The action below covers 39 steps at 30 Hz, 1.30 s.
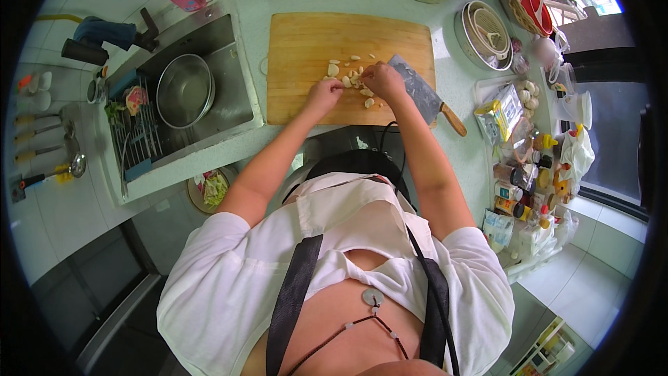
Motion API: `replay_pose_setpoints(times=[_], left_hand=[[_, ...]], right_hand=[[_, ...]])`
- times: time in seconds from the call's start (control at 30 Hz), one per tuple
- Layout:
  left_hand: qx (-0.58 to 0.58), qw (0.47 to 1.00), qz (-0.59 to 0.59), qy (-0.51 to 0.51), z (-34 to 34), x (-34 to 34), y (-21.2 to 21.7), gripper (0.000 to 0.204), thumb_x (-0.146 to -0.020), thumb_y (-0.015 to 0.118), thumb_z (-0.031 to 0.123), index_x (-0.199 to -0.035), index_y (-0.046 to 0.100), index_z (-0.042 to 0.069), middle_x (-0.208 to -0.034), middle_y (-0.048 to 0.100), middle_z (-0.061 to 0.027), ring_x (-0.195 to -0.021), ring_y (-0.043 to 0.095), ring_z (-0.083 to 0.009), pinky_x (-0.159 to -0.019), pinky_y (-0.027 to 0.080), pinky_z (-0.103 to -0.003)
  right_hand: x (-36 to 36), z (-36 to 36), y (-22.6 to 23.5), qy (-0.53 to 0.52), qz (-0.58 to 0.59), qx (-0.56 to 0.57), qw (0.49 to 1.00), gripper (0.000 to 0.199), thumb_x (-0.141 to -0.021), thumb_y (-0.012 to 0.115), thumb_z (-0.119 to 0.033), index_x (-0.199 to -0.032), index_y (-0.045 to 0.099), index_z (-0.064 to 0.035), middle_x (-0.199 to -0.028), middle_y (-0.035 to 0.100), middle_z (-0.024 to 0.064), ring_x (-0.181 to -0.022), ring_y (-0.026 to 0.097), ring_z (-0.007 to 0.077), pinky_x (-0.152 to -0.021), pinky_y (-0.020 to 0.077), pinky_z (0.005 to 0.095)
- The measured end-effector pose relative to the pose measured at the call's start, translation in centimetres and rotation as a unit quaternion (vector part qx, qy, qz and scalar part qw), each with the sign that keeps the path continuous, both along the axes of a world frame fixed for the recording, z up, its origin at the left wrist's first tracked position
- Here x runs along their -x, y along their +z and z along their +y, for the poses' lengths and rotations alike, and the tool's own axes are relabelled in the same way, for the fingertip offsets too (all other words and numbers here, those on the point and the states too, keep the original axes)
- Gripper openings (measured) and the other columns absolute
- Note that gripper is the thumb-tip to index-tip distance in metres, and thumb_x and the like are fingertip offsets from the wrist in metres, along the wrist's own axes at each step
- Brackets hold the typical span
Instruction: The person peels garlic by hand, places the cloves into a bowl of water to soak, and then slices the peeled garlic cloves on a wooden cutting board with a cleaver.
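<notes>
White apron (334, 237) nearest; both hands (355, 87) together pinching pale garlic bits (348, 73) on wooden board (306, 42) w/ steel cleaver (417, 87)

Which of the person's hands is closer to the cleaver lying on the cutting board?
Right. The right hand is at the cleaver blade's left edge, over the garlic pieces; the left hand is farther left on the cutting board.
</notes>
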<state>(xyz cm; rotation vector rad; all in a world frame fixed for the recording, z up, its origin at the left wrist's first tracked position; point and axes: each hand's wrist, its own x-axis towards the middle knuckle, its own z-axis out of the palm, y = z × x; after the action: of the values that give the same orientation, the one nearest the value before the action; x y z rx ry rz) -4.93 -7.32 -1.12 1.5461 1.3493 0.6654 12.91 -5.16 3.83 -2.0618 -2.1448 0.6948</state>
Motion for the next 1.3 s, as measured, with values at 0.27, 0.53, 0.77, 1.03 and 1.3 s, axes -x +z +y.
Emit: replay_pose_setpoints(times=[0.27, 0.53, 0.77, 1.03, 1.3], left_hand=[[-0.167, 0.978, 0.122, -0.007, -2.0, -1.6, 0.8, 0.018, -0.066, 0.061, 0.015, -0.079, 0.055, 0.004, -0.074, 0.053, -0.009, -0.07, 0.054, -0.0253, -0.058, 0.044, -0.035], [-0.199, 0.967, 0.157, -0.021, -2.3, -2.5, 0.7, 0.011, -0.068, 0.057, 0.015, -0.076, 0.053, 0.008, -0.079, 0.053, -0.0088, -0.076, 0.053, -0.0286, -0.062, 0.044, -0.039], [-0.2, 0.965, 0.168, 0.009, -1.5, -1.1, -0.4, 0.007, -0.07, 0.055, 0.014, -0.07, 0.051, 0.007, -0.076, 0.053, -0.0091, -0.069, 0.053, -0.0281, -0.058, 0.043, -0.038], [-0.127, 0.989, 0.039, 0.068, -1.0, 2.0, 0.0, 0.007, -0.069, 0.056, 0.01, -0.073, 0.056, 0.005, -0.072, 0.056, -0.0091, -0.064, 0.054, -0.0208, -0.058, 0.043, -0.031], [-0.107, 0.993, 0.015, 0.046, -2.0, 3.7, 0.3, 0.009, -0.068, 0.057, 0.01, -0.075, 0.057, 0.004, -0.071, 0.055, -0.0087, -0.064, 0.054, -0.0204, -0.059, 0.044, -0.03]], right_hand=[[1.8, -1.0, -1.6, 0.003, -0.062, -0.106, 0.992, 0.014, -0.066, 0.058, -0.025, -0.073, 0.063, -0.0134, -0.082, 0.057, 0.0092, -0.076, 0.057, 0.0259, -0.067, 0.0459, 0.0351], [1.2, -1.1, -0.8, -0.045, 0.051, -0.102, 0.992, 0.018, -0.07, 0.055, -0.023, -0.076, 0.06, -0.0068, -0.079, 0.056, 0.0136, -0.076, 0.057, 0.0279, -0.065, 0.0452, 0.0366], [0.3, -3.1, -0.2, -0.064, 0.182, -0.081, 0.978, 0.013, -0.068, 0.058, -0.017, -0.076, 0.059, -0.0061, -0.073, 0.058, 0.0134, -0.072, 0.057, 0.0292, -0.063, 0.0446, 0.0377], [2.6, -5.0, -0.6, 0.016, -0.003, -0.138, 0.99, 0.013, -0.074, 0.052, -0.018, -0.081, 0.06, -0.0103, -0.076, 0.057, 0.0091, -0.072, 0.057, 0.0268, -0.06, 0.0457, 0.0371], [4.2, -5.1, -1.8, 0.036, -0.095, -0.106, 0.989, 0.012, -0.073, 0.05, -0.015, -0.079, 0.06, -0.0116, -0.079, 0.057, 0.0068, -0.075, 0.058, 0.0253, -0.061, 0.0461, 0.0364]])
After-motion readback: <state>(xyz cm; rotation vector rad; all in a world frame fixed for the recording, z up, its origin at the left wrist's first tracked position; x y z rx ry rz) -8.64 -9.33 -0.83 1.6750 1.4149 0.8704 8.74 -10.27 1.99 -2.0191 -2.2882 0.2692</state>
